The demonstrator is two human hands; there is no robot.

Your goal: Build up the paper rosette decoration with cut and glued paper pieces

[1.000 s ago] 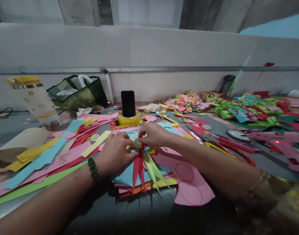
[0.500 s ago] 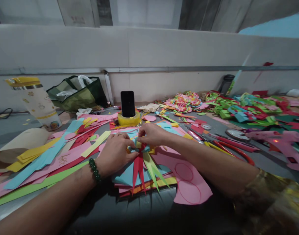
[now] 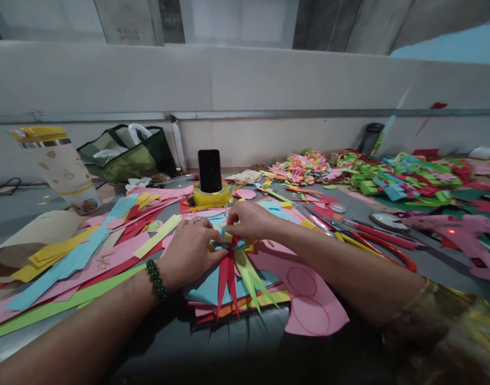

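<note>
My left hand, a green bead bracelet at its wrist, is closed with thumb and fingertips on the left side of a small paper rosette. From the other side, my right hand pinches a short yellow piece at the top of the rosette. Blue and red paper shows between the fingers, though most of the centre is covered. Pointed red tails and light green tails hang toward me. Beneath lies a stack of coloured paper, with a pink sheet bearing drawn circles beside it.
A phone stands in a yellow tape roll ahead. Paper strips and a tumbler lie left. To the right are scissors, a pink glue gun with a lit light, and heaped paper pieces.
</note>
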